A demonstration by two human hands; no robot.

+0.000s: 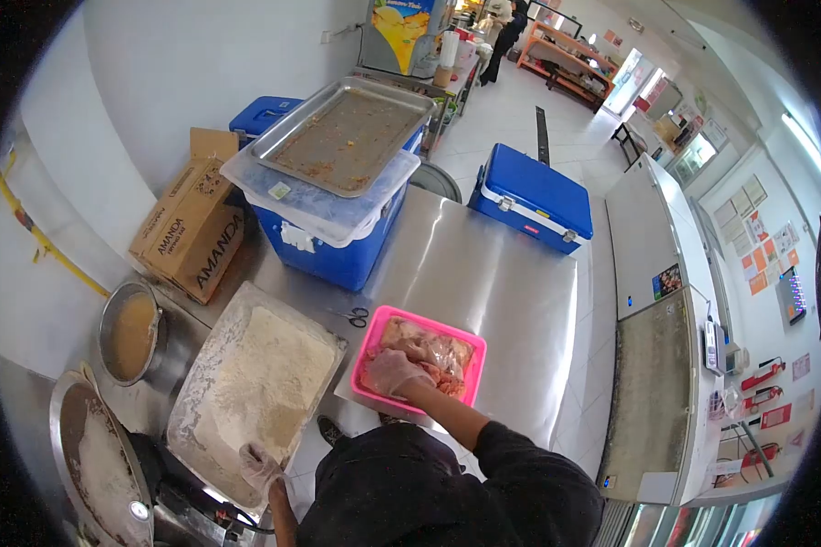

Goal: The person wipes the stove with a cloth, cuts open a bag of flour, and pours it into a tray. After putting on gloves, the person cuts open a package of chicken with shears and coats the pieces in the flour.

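Inside a pink tub (476,369) lie pieces of raw meat (447,351), partly under clear plastic film. My right hand (397,372), in a clear plastic glove, reaches into the tub's left side with its fingers curled down onto the meat; the fingertips are hidden. My left hand (259,465), also gloved, hangs over the near edge of a large metal tray (190,401) of pale flour (265,383). Its fingers are loosely apart, and I see nothing in them. A pair of scissors (356,316) rests on the steel table between the tray and the tub.
A steel bowl of batter (129,337) and a large pan (73,415) stand at the left. Beyond are a cardboard box (187,228) and a blue cooler (319,246) bearing a soiled baking tray (347,132). Another blue cooler (534,196) sits at the table's far end. A person (506,41) stands far off.
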